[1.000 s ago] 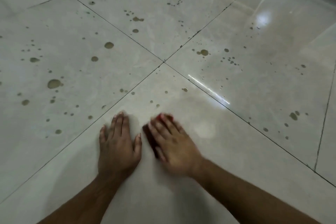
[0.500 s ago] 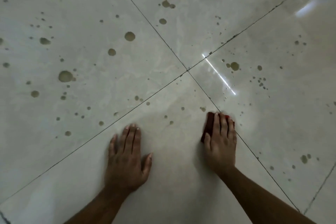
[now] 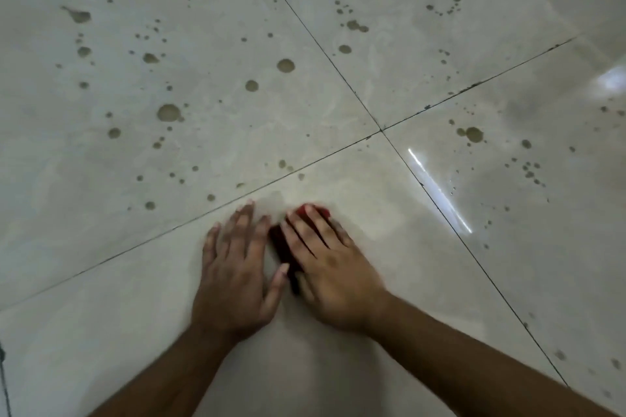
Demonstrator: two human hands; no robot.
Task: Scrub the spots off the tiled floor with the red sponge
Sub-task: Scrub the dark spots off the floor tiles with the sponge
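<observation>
Red sponge lies low in the centre of the frame on the tiled floor, almost wholly covered by the right hand, whose straight fingers press flat on it. Just beside it on the left, the left hand rests palm-down on the tile with fingers spread and holds nothing. Brown spots dot the tiles across the upper left, upper centre and right of the frame.
</observation>
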